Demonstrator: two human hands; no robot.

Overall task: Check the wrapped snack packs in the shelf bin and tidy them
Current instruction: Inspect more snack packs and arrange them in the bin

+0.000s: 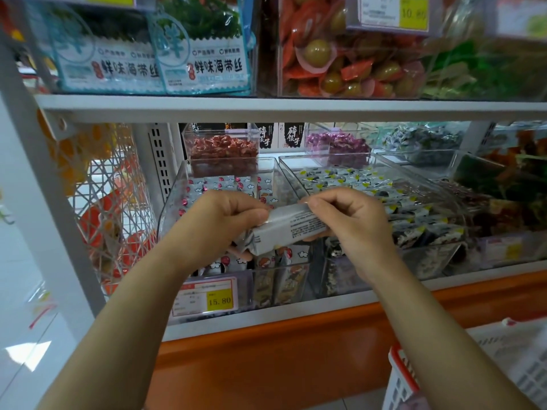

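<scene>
Both hands hold one pack up over the shelf bin. The left hand [219, 220] is curled round the left end of the silver snack pack [293, 229], with its thumb on top. The right hand [352, 220] grips the right end, and its fingers [322, 202] are bent over the top edge. The pack sits between the two sets of fingers. It is tilted, with the end in the left fingers lower. Small black print on it faces up.

Right under the fingers is the clear bin [174, 202]. It is full of more wrapped packs [225, 183], white with red spots and little clouds. Some lie in rows past the fingers and some stand up in front, below them. On the bin's front, below the left fingers, is a price tag [207, 297] with a yellow patch that says 15.80.

Just to the right of the right fingers is a second clear bin [461, 255] with black, white and yellow packs. Past the fingers, at the back, stand a small box of red sweets [222, 149] and a pile of purple sweets [337, 142]. High above the fingers is a white shelf [266, 109] with bags of green food on it.

Far to the left of the left fingers hangs a white net [109, 202] with orange things inside. Low down, beside the right arm, is a white basket [503, 359] with a red rim.
</scene>
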